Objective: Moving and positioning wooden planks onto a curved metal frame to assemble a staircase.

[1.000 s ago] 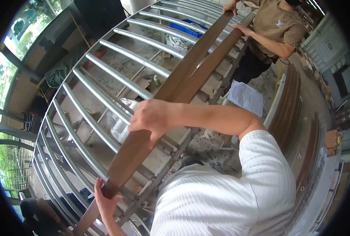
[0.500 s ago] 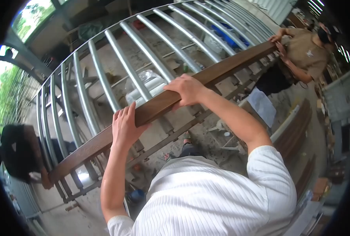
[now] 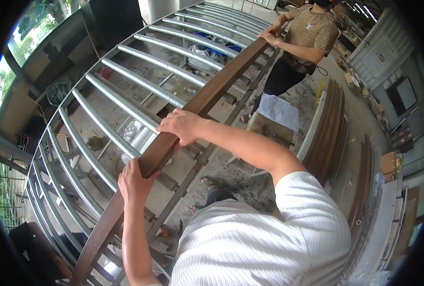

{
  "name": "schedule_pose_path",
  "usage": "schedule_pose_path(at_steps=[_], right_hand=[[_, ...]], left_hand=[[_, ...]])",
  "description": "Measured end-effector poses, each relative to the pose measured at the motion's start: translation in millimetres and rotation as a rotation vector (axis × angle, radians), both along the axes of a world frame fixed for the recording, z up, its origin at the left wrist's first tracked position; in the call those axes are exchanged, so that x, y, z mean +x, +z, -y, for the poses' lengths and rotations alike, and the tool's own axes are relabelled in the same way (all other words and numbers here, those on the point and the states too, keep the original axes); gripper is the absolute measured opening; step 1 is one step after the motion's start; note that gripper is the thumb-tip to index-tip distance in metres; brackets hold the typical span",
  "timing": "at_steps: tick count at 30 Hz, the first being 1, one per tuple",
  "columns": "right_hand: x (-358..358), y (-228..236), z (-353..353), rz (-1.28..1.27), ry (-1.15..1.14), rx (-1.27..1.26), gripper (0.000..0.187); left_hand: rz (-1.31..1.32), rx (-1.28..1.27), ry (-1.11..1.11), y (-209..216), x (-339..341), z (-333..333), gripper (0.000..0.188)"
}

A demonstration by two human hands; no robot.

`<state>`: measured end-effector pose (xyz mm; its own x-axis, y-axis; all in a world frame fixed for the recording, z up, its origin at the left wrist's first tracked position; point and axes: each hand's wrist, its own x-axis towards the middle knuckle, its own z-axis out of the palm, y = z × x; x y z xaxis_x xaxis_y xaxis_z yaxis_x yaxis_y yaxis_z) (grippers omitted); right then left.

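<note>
A long dark-brown beam (image 3: 216, 93) lies across a frame of parallel silvery tubes (image 3: 135, 115), running from the lower left to the upper right. My left hand (image 3: 135, 182) grips it near its middle, fingers over the far edge and thumb on the near side. A little farther along, my right hand (image 3: 182, 126) is closed over the same beam, its thumb mostly hidden underneath. Another person (image 3: 312, 35) in a brown patterned top has both hands on the far right end. At the lower left, a second person in dark clothing (image 3: 35, 252) bends by the other end.
Right of me, a white sheet (image 3: 278, 112) covers part of a small stand. Long brown boards (image 3: 324, 128) are stacked beyond it. Clear plastic-wrapped pieces (image 3: 138, 138) and a blue item (image 3: 216, 44) show between the tubes. Cardboard boxes (image 3: 388, 167) stand along the right side.
My view has turned to the right, so the beam looks steeper and the boards show more. Both my hands keep their grip on the beam. The person at the far end stands more upright.
</note>
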<state>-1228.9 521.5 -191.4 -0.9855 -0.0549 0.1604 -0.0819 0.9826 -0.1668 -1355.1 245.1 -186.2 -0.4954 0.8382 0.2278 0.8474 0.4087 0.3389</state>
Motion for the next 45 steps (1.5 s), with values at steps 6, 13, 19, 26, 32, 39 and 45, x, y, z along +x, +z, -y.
schedule_pose_path(at_steps=[6,13,19,26,32,39,45], right_hand=[[30,0,-70,0.045,-0.066,0.034,0.092],[45,8,-127,0.141,-0.052,0.054,0.085],[51,6,-179,0.122,0.007,0.052,0.084],[56,26,-201,0.133,0.042,-0.056,0.086],[21,18,-192,0.187,0.077,-0.129,0.085],[-1,30,-132,0.213,0.106,-0.192,0.078],[-28,33,-58,0.211,0.116,-0.193,0.078]], left_hand=[[0.032,-0.091,0.058,8,5,-6,0.064],[0.074,-0.205,0.145,24,13,-15,0.071],[0.029,-0.181,0.194,23,28,-45,0.078],[-0.011,0.007,0.158,3,18,-50,0.081],[0.151,-0.195,0.245,15,-31,13,0.079],[0.103,-0.081,0.279,17,-53,117,0.077],[0.13,-0.098,0.293,15,-87,199,0.079]])
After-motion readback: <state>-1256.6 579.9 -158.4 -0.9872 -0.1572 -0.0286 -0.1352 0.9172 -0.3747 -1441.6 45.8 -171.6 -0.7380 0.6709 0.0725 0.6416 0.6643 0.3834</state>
